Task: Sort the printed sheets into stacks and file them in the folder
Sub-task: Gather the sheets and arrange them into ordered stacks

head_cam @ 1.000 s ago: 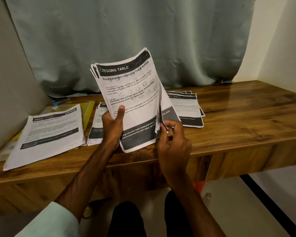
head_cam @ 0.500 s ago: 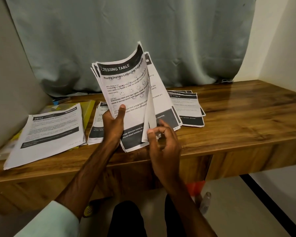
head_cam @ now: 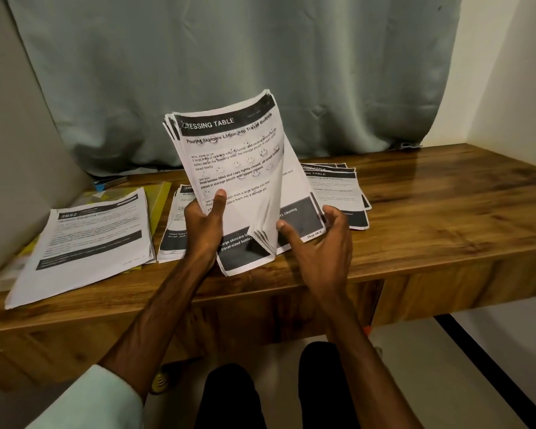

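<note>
Over the desk (head_cam: 446, 218): left hand (head_cam: 203, 226) pinches the bundle (head_cam: 229, 156) upright so pages fan.
Right hand (head_cam: 325, 246): spread, fingertip (head_cam: 280, 226) on corners, probably sorting.

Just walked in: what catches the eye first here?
A bundle of printed sheets, headed DRESSING TABLE, is held upright at centre by the left hand, while the right hand touches its fanned lower corner. Behind it, three stacks lie on the desk, the left one over a yellow folder.

A grey-green curtain (head_cam: 229, 57) hangs behind the wooden surface (head_cam: 446, 212). A small blue-and-dark object (head_cam: 109, 182) lies at its back left corner. A black stripe (head_cam: 494, 376) crosses the pale floor (head_cam: 430, 382).
</note>
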Tool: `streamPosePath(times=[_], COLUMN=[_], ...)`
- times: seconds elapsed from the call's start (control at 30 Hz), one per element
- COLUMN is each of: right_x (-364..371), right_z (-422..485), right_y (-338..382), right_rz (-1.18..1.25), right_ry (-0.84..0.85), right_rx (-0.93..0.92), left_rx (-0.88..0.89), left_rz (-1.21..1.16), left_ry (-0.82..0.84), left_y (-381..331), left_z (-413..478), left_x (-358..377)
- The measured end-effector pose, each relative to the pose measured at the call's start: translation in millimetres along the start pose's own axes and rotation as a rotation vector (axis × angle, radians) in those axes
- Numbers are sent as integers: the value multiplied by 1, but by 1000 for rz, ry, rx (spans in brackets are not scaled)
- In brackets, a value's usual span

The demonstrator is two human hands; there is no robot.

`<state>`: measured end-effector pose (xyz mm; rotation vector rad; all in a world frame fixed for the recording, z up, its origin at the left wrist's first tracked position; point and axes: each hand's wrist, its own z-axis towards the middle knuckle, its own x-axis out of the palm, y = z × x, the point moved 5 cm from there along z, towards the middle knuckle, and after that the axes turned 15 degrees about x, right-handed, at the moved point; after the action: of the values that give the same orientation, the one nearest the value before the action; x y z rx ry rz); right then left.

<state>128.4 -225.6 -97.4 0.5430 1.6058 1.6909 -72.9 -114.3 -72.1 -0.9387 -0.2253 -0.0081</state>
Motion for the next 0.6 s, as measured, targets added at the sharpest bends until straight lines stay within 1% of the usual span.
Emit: streamPosePath(times=[0.1, 0.17, 0.27, 0.33, 0.43, 0.53, 0.6], right_x=[5, 4, -4, -8, -10, -4, 1], right_z=[0, -1, -4, -7, -18, -28, -36], right_y=[-3, -2, 4, 8, 15, 19, 21], right_rz=[18, 66, 222, 291, 287, 148, 28], right_ry=[88, 81, 77, 71, 18, -30, -72], right_rx=[65, 61, 53, 17, -104, -279, -455], left_rx=[7, 1, -7, -5, -4, -4, 5], left_rz=[10, 6, -16, -20, -18, -17, -7], left_ry=[5, 3, -2, 5, 18, 16, 6], left_y=[-2, -1, 0, 1, 1, 0, -2], left_z=[0, 1, 1, 2, 1, 0, 1], left_x=[1, 1, -1, -1, 0, 1, 1])
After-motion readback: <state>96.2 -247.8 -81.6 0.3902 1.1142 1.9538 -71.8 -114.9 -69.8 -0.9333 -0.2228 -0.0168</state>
